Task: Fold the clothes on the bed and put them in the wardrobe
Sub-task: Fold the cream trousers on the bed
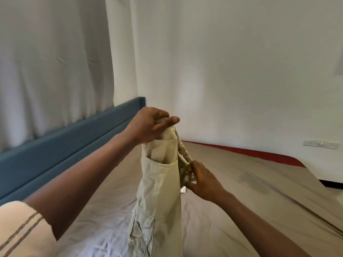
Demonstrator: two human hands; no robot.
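A pair of beige cargo trousers (159,197) hangs upright above the bed (241,197), its legs running down out of the bottom of the view. My left hand (150,125) grips the top of the waistband and holds it up. Lower and to the right, my right hand (202,180) pinches a bunched part of the waist fabric at the trousers' right side. A side pocket and a flapped cargo pocket face me. The wardrobe is not in view.
The bed carries a taupe sheet with creases, red mattress edge (259,153) showing at the far side. A blue padded headboard (61,149) runs along the left under a white curtain (52,62). A white wall with a socket strip (321,144) stands behind.
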